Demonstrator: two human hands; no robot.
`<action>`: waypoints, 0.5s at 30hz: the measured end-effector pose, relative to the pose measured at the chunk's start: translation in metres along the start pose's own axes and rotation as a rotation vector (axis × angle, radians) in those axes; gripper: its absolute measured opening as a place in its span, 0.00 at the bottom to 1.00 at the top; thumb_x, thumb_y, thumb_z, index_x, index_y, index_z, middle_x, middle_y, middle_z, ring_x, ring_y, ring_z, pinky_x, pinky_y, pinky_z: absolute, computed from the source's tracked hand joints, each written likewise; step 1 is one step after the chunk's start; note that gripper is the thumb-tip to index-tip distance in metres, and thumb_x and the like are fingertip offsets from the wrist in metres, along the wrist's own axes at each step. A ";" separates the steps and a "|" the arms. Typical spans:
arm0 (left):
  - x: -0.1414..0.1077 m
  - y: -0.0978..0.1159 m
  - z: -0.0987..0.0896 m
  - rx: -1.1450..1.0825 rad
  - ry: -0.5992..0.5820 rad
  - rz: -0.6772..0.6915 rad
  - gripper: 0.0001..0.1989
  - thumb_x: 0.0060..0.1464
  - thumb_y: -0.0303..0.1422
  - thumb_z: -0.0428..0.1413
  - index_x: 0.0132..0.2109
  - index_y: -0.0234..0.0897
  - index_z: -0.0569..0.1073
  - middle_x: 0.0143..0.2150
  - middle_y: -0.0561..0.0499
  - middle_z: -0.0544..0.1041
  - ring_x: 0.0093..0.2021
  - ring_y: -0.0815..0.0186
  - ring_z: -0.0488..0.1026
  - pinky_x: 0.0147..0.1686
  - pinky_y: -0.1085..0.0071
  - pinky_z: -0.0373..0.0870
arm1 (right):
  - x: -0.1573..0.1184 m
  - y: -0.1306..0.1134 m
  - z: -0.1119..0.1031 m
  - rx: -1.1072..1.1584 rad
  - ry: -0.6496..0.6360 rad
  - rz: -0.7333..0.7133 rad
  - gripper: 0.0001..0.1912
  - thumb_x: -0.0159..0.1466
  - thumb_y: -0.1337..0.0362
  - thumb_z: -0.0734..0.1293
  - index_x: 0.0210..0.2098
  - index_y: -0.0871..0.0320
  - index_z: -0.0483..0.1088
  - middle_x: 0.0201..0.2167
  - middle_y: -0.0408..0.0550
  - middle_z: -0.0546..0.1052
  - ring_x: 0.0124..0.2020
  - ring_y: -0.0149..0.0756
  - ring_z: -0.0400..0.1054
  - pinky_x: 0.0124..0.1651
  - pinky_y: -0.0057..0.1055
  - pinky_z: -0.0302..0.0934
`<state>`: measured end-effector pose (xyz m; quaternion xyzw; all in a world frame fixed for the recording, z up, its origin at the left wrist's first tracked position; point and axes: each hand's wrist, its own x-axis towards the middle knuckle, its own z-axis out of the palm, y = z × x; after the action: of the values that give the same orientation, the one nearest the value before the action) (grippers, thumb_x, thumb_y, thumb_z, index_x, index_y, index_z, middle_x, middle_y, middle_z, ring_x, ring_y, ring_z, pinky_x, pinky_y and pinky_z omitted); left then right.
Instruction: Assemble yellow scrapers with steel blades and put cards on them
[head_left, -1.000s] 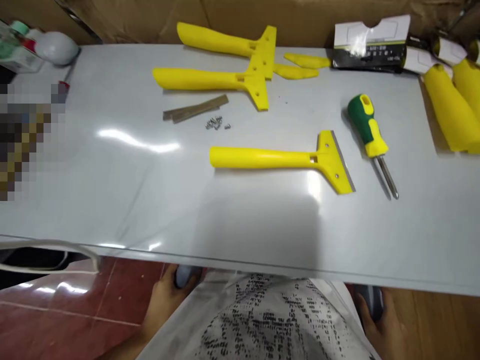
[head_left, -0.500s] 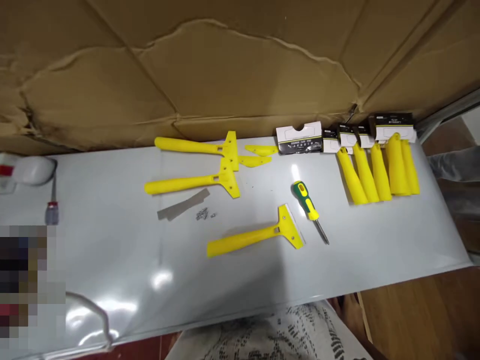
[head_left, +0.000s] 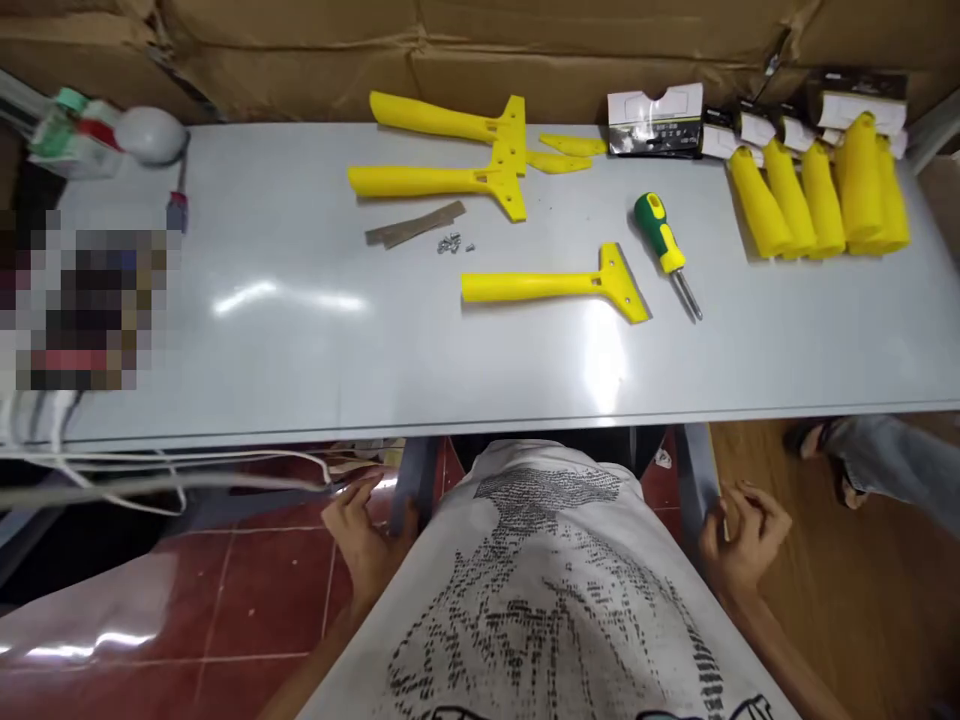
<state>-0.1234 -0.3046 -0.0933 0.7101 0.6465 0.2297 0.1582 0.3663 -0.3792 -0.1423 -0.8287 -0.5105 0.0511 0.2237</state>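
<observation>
My left hand (head_left: 364, 540) hangs below the table's front edge beside my body, fingers loosely bent and apart, holding nothing. On the other side, my right hand (head_left: 745, 540) is also low and empty, its fingers half curled and apart. Nearest on the table lies a yellow scraper (head_left: 536, 287) with its head to the right. A green and yellow screwdriver (head_left: 660, 232) is right of it. Farther back are two yellow scraper handles (head_left: 420, 181), two yellow cover plates (head_left: 566, 145), thin grey blades (head_left: 416, 225) and a small heap of screws (head_left: 450, 243).
Several yellow sleeves (head_left: 825, 205) with black-and-white cards stand at the back right, near a card packet (head_left: 655, 120). Cardboard (head_left: 487, 60) backs the table (head_left: 405, 370). White cables (head_left: 247, 487) hang at the left front. Another person's leg (head_left: 892, 460) shows at right.
The view has tilted down and shifted, so the table things appear higher. Both my hands now show clearly below the table edge. Objects on the table lie as before.
</observation>
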 end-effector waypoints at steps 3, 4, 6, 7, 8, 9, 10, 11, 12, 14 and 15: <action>0.025 0.030 0.005 -0.004 0.319 0.384 0.20 0.65 0.19 0.64 0.56 0.47 0.73 0.50 0.49 0.77 0.50 0.57 0.81 0.52 0.55 0.83 | 0.020 -0.034 -0.014 0.091 0.151 -0.234 0.05 0.64 0.58 0.74 0.34 0.51 0.79 0.41 0.55 0.77 0.49 0.53 0.81 0.56 0.55 0.79; 0.042 0.049 0.005 -0.019 0.373 0.519 0.21 0.64 0.19 0.65 0.56 0.48 0.75 0.50 0.52 0.78 0.50 0.60 0.81 0.51 0.60 0.83 | 0.041 -0.053 -0.022 0.115 0.156 -0.305 0.04 0.63 0.59 0.75 0.34 0.49 0.79 0.40 0.53 0.79 0.45 0.50 0.81 0.53 0.51 0.80; 0.093 0.094 0.002 -0.052 0.459 0.858 0.18 0.63 0.19 0.64 0.56 0.40 0.78 0.49 0.49 0.81 0.48 0.60 0.81 0.49 0.63 0.83 | 0.105 -0.104 -0.042 0.134 0.335 -0.544 0.01 0.64 0.62 0.74 0.35 0.48 0.78 0.38 0.50 0.82 0.37 0.46 0.78 0.42 0.45 0.76; 0.125 0.117 0.000 -0.078 0.456 0.969 0.15 0.65 0.20 0.63 0.56 0.37 0.78 0.50 0.47 0.82 0.48 0.59 0.80 0.48 0.63 0.83 | 0.145 -0.135 -0.053 0.124 0.436 -0.628 0.03 0.66 0.63 0.72 0.38 0.48 0.80 0.40 0.51 0.84 0.36 0.47 0.78 0.41 0.45 0.75; 0.158 0.140 -0.002 -0.078 0.433 1.010 0.12 0.69 0.22 0.62 0.55 0.37 0.77 0.50 0.46 0.83 0.49 0.57 0.80 0.48 0.62 0.82 | 0.186 -0.166 -0.064 0.118 0.471 -0.680 0.08 0.69 0.64 0.69 0.44 0.49 0.81 0.42 0.53 0.85 0.38 0.48 0.79 0.42 0.46 0.74; 0.192 0.159 -0.004 -0.021 0.367 1.020 0.09 0.73 0.26 0.60 0.57 0.37 0.77 0.51 0.44 0.84 0.52 0.55 0.80 0.49 0.60 0.82 | 0.226 -0.196 -0.072 0.070 0.413 -0.702 0.14 0.72 0.64 0.66 0.52 0.51 0.83 0.45 0.54 0.86 0.41 0.49 0.81 0.45 0.47 0.75; 0.225 0.175 -0.005 0.082 0.277 1.019 0.10 0.75 0.28 0.59 0.60 0.36 0.77 0.54 0.42 0.84 0.56 0.52 0.80 0.51 0.58 0.82 | 0.264 -0.223 -0.079 -0.008 0.321 -0.702 0.19 0.74 0.62 0.65 0.59 0.53 0.82 0.46 0.56 0.87 0.46 0.53 0.83 0.50 0.49 0.76; 0.255 0.187 -0.004 0.202 0.165 1.001 0.14 0.75 0.31 0.60 0.64 0.35 0.77 0.58 0.38 0.83 0.61 0.47 0.79 0.53 0.56 0.82 | 0.298 -0.245 -0.082 -0.105 0.165 -0.674 0.24 0.75 0.58 0.67 0.67 0.55 0.79 0.46 0.57 0.88 0.51 0.59 0.83 0.55 0.53 0.76; 0.280 0.194 -0.002 0.314 0.060 0.976 0.19 0.75 0.34 0.63 0.67 0.33 0.76 0.62 0.35 0.82 0.64 0.43 0.78 0.54 0.53 0.81 | 0.326 -0.263 -0.082 -0.202 -0.016 -0.627 0.33 0.75 0.52 0.70 0.75 0.56 0.74 0.46 0.59 0.88 0.53 0.63 0.83 0.57 0.56 0.76; 0.317 0.196 0.006 0.465 -0.106 0.935 0.28 0.72 0.39 0.68 0.71 0.29 0.75 0.67 0.30 0.79 0.67 0.40 0.76 0.58 0.51 0.79 | 0.365 -0.279 -0.074 -0.329 -0.364 -0.567 0.50 0.68 0.44 0.79 0.82 0.57 0.66 0.45 0.60 0.88 0.52 0.65 0.83 0.56 0.57 0.76; 0.327 0.193 0.011 0.483 -0.137 0.914 0.30 0.73 0.42 0.69 0.72 0.30 0.74 0.68 0.30 0.78 0.67 0.41 0.76 0.58 0.52 0.79 | 0.377 -0.280 -0.068 -0.350 -0.479 -0.568 0.52 0.66 0.45 0.81 0.82 0.57 0.66 0.43 0.57 0.88 0.50 0.63 0.83 0.57 0.56 0.77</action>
<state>0.0647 -0.0014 0.0375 0.9495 0.2931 0.0727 -0.0847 0.3356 0.0331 0.0917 -0.6450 -0.7576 0.0913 -0.0405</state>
